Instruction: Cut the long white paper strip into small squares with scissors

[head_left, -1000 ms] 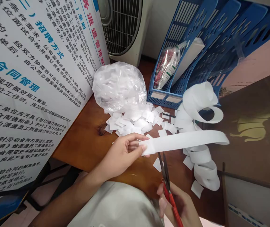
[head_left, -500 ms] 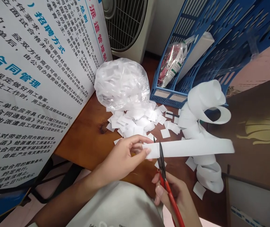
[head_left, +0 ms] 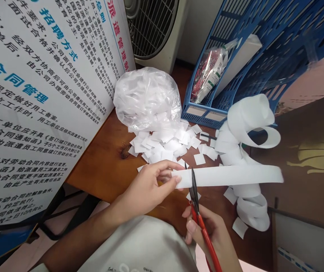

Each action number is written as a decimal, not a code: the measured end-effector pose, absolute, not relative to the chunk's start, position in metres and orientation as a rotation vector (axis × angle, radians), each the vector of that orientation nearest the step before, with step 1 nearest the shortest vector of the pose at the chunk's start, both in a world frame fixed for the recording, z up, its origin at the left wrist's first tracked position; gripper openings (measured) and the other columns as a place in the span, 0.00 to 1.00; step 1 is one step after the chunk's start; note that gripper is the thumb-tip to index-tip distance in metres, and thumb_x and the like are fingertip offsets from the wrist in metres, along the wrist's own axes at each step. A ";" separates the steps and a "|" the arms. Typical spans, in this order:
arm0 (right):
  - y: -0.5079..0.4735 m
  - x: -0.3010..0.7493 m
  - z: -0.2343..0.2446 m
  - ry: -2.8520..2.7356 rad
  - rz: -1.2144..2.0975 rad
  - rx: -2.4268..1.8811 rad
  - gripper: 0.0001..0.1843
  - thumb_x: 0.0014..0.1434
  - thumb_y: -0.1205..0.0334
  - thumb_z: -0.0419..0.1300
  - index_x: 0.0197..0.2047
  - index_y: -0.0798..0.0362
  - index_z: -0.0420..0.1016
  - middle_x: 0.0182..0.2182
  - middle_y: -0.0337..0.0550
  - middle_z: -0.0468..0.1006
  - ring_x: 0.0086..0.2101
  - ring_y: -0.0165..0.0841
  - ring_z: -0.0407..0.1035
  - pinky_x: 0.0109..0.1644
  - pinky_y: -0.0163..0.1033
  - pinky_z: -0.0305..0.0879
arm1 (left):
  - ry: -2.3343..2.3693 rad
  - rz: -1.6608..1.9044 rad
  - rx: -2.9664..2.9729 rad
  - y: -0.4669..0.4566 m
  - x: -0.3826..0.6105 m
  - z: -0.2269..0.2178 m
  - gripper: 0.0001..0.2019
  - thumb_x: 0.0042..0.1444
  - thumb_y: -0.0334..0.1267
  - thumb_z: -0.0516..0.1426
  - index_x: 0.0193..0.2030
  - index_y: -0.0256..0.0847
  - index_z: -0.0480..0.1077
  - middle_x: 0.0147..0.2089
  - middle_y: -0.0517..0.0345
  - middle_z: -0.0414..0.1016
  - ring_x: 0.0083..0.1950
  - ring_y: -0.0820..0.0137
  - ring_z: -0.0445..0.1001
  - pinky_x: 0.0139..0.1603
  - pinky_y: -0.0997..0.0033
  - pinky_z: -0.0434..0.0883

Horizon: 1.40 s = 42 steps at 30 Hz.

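Many squares [head_left: 167,154] appear already cut, heaped on the bench [head_left: 102,162]; much strip [head_left: 232,175], coiled at right, is left. Its end is pinched by the left hand [head_left: 146,185], fingers closed; scissors [head_left: 197,211], parted across it, are gripped by the right hand [head_left: 211,230].

A white board [head_left: 37,94] printed with black lines and blue and red Chinese headings leaned at the left, beside a pale appliance [head_left: 175,34] with a round dark grille, while a wooden table [head_left: 102,162] spread below them. Toward the upper right stood a blue slotted rack [head_left: 204,120] holding a shiny clear packet [head_left: 208,75] with red contents, next to a white slab [head_left: 238,62], perhaps a box. Farther right, a brown panel [head_left: 300,196] bore a gold design [head_left: 316,156].
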State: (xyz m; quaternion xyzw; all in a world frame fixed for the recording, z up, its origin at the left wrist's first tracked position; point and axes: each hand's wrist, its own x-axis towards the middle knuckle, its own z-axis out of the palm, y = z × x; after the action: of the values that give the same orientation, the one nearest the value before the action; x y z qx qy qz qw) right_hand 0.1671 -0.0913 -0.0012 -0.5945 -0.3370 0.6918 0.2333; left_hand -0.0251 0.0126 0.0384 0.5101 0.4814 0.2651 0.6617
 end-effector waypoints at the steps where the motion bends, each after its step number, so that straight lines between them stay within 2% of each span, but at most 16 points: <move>1: -0.092 0.168 -0.002 -0.930 1.894 -1.630 0.30 0.57 0.35 0.62 0.41 0.57 0.70 0.23 0.38 0.67 0.26 0.24 0.61 0.33 0.30 0.57 | 1.087 0.600 1.152 0.013 -0.025 0.038 0.10 0.68 0.40 0.58 0.53 0.42 0.72 0.43 0.55 0.84 0.44 0.64 0.82 0.49 0.65 0.75; 7: -0.089 0.164 0.001 -0.913 1.875 -1.644 0.30 0.56 0.35 0.63 0.41 0.57 0.71 0.23 0.37 0.66 0.26 0.24 0.61 0.34 0.29 0.58 | 1.096 0.590 1.153 0.012 -0.025 0.037 0.11 0.68 0.41 0.58 0.54 0.42 0.72 0.42 0.55 0.84 0.45 0.64 0.82 0.50 0.65 0.75; 14: -0.086 0.157 0.015 -0.862 1.811 -1.704 0.31 0.54 0.34 0.63 0.38 0.58 0.71 0.21 0.38 0.67 0.25 0.23 0.58 0.32 0.28 0.55 | 1.093 0.598 1.147 0.012 -0.024 0.038 0.10 0.68 0.41 0.58 0.53 0.42 0.72 0.42 0.56 0.84 0.44 0.65 0.82 0.50 0.66 0.75; 22: -0.089 0.169 -0.006 -0.963 1.916 -1.676 0.32 0.55 0.33 0.62 0.40 0.57 0.69 0.21 0.36 0.66 0.23 0.23 0.60 0.30 0.28 0.57 | 1.125 0.573 1.181 0.011 -0.025 0.037 0.11 0.68 0.43 0.58 0.53 0.42 0.72 0.41 0.56 0.84 0.44 0.64 0.82 0.51 0.64 0.75; 31: -0.089 0.168 -0.010 -0.886 1.985 -1.677 0.33 0.53 0.32 0.63 0.39 0.57 0.69 0.23 0.36 0.67 0.20 0.23 0.63 0.27 0.29 0.60 | 1.121 0.596 1.183 0.013 -0.025 0.037 0.10 0.67 0.40 0.58 0.52 0.42 0.73 0.41 0.57 0.84 0.44 0.65 0.82 0.49 0.68 0.75; 42: -0.093 0.171 -0.021 -0.832 1.998 -1.681 0.28 0.56 0.38 0.65 0.38 0.58 0.69 0.25 0.38 0.71 0.20 0.23 0.66 0.28 0.28 0.61 | 1.107 0.581 1.191 0.015 -0.025 0.033 0.10 0.68 0.41 0.57 0.52 0.41 0.72 0.41 0.54 0.84 0.45 0.63 0.82 0.51 0.64 0.75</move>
State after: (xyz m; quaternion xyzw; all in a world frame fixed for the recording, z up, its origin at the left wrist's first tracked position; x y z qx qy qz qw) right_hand 0.1707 -0.0927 -0.0214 -0.6010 -0.2977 0.7145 0.1991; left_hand -0.0253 0.0149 0.0332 0.5241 0.4874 0.2558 0.6498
